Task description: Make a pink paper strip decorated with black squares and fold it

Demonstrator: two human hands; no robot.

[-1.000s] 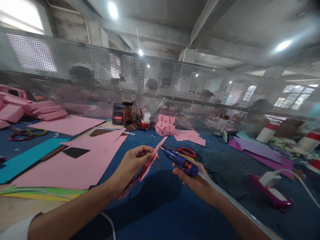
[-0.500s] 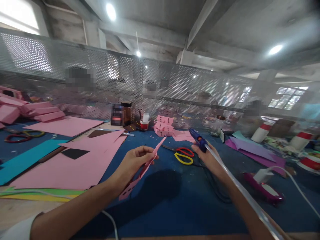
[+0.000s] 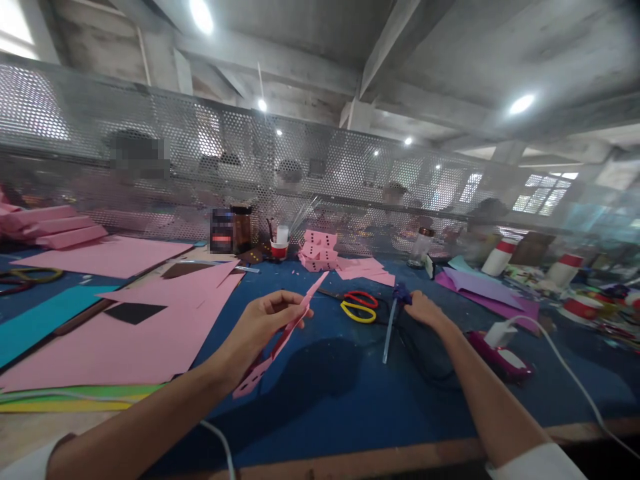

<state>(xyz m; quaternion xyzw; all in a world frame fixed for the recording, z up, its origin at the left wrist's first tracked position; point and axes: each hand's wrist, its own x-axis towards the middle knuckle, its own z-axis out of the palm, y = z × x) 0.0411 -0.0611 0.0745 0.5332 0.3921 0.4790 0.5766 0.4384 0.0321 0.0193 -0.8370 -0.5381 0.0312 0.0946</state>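
Left hand (image 3: 265,327) pinches a pink paper strip (image 3: 287,330) between thumb and fingertips, held edge-up above the bench (image 3: 325,400); the strip has small cut-out holes near its lower end and its tip points up and away. Right hand (image 3: 423,309) is out at arm's length, resting on the bench, fingers curled loosely about the blue glue gun (image 3: 400,293); how firm the grip is, I cannot tell. The glue stick (image 3: 389,330) trails back from the gun toward the person. Red and yellow scissors (image 3: 357,307) lie just left of the gun. A white plug on a magenta block (image 3: 500,343) sits near the right forearm, its white cable (image 3: 575,383) running off to the right.

Doing it well, my read: set the gun down with the nozzle off the bench cloth and clear of the scissors and cords. Keep the strip pinched by the edge, off any wet glue, and don't let it fold.

Versus a second ago: the gun nozzle was then at the strip's tip, both hands close together mid-air. Half a second ago the right hand was carrying it away. Now the gun is down on the bench, well apart from the strip. Left hand has barely moved.
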